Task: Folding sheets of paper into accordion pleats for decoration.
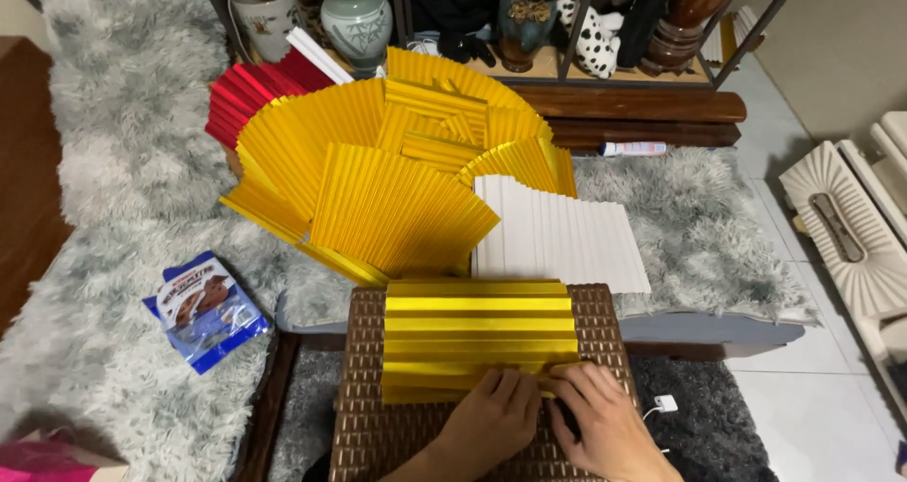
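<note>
A sheet of yellow pleated paper (477, 329) lies on a brown woven stool top (364, 416). My left hand (491, 416) and my right hand (595, 416) meet at the sheet's near edge. Both pinch the nearest fold between fingers and thumbs. Several finished yellow pleated sheets (378, 180) are piled just beyond the stool. A white pleated sheet (557, 241) leans on their right, and red pleated sheets (250, 94) show at the back left.
A grey shaggy rug (123, 198) covers the floor. A blue snack packet (203, 307) lies at the left. Vases and a spotted figurine (595, 43) stand on a low shelf at the back. A white fluted object (846, 232) sits at the right.
</note>
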